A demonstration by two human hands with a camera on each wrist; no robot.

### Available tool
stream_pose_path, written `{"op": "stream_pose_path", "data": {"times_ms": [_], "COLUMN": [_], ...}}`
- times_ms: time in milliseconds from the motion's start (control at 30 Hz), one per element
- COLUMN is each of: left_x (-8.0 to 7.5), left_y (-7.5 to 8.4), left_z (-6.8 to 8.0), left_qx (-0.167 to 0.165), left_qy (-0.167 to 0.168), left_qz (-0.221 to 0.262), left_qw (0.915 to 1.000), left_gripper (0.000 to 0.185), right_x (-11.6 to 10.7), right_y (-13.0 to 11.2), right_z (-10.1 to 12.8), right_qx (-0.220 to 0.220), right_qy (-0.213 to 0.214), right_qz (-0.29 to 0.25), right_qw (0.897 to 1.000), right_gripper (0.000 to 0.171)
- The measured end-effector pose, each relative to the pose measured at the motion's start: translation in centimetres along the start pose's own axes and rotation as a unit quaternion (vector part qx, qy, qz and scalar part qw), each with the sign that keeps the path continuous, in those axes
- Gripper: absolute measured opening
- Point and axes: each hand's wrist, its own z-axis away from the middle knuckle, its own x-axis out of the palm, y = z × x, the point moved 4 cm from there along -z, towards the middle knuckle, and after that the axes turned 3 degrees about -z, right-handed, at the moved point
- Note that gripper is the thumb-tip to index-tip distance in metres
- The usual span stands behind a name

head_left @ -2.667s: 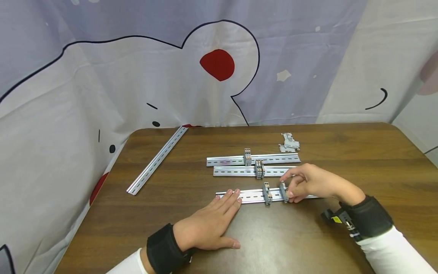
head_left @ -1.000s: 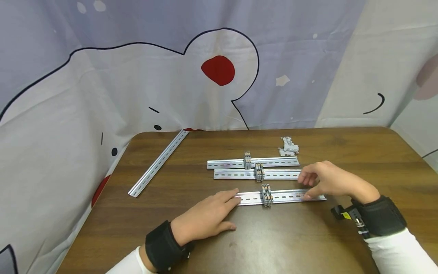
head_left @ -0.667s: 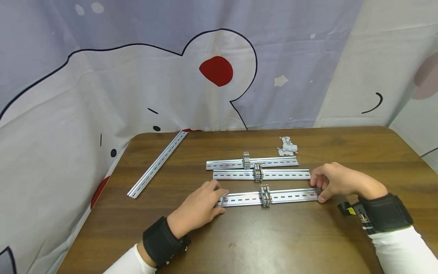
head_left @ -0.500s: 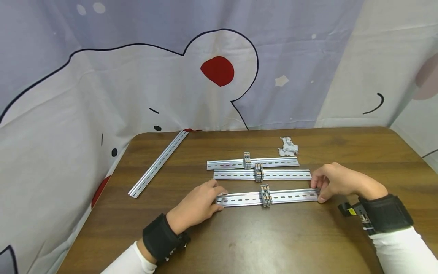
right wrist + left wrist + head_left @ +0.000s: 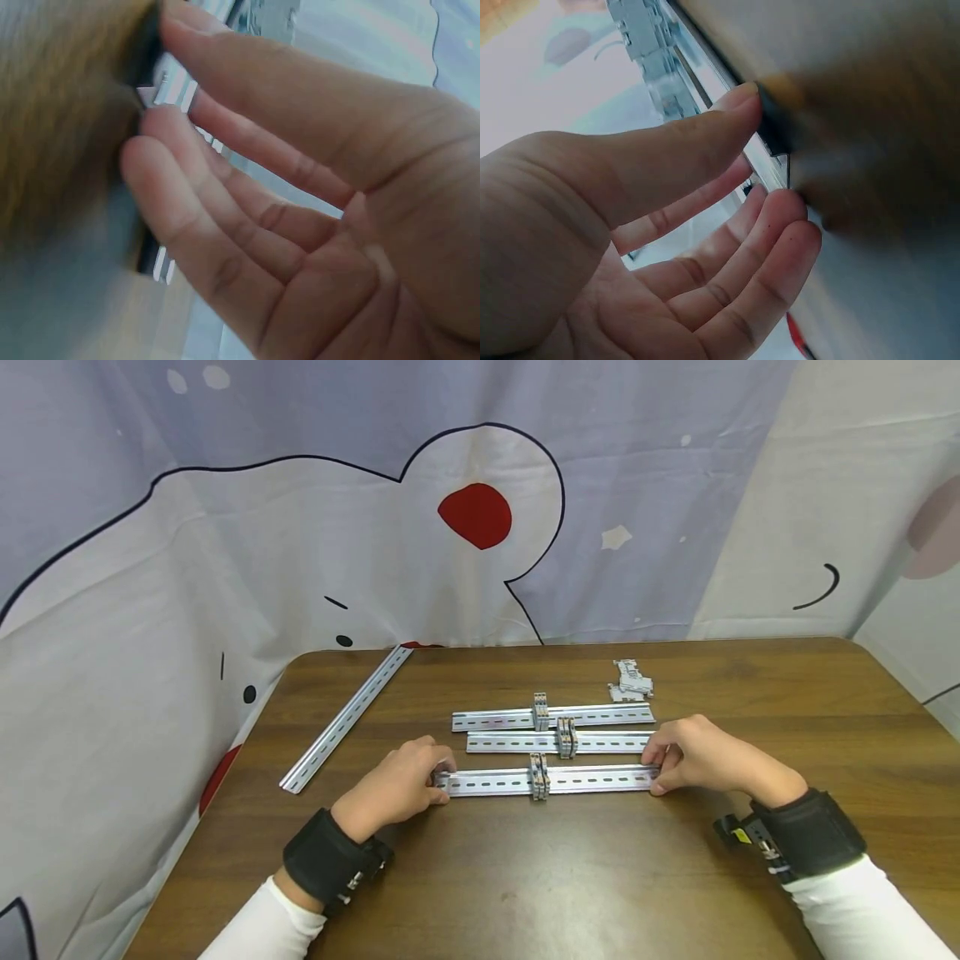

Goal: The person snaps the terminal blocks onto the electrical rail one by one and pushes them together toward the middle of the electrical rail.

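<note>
One slotted silver metal rail, pinched by my left hand and right hand — skewing could bump its matching rail.

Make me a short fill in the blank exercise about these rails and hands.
The left hand holds one end of the nearest DIN rail; the ____ hand holds the other.
The bare DIN rail lies on the ____ side of the table.
Altogether, ____ DIN rails are visible.

Missing words: right; left; four.
</note>
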Motion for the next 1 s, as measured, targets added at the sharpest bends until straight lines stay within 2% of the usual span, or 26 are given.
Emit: {"op": "stream_pose_path", "data": {"times_ms": [267,533,667,767,900,1000], "left_x": [-0.8,-1.0,-1.0,-1.2,-1.9,-2.5], "left_y": [-2.1,-3.0,-3.3,-3.6,-4.8,-6.4], "left_z": [-0.4,-0.4,-0.1,0.4,1.7,3.2], "left_qx": [-0.012,-0.018,-0.021,-0.026,-0.068,-0.131], "left_qy": [0.029,0.054,0.063,0.081,0.132,0.179], "left_qz": [-0.006,-0.001,0.001,-0.001,-0.015,-0.032], "left_qw": [0.9995,0.9984,0.9978,0.9963,0.9888,0.9746], "left_gripper": [0.026,0.024,0.028,0.033,0.037,0.040], "right_x": [0.6,0.7,0.7,0.1,-1.0,-1.2], "right_y": [-0.9,-1.5,-2.1,-3.0,-4.7,-6.2], "right_z": [-1.0,-1.4,-1.6,-2.0,-3.7,-6.5], "right_qx": [-0.030,-0.036,-0.019,-0.001,0.005,0.005], "right_qy": [0.044,0.059,0.051,0.055,0.099,0.128], "right_qz": [0.043,0.080,0.102,0.111,0.108,0.091], "right_qw": [0.998,0.994,0.993,0.992,0.989,0.988], "right_gripper": [0.023,0.023,0.025,0.027,0.022,0.017]}}
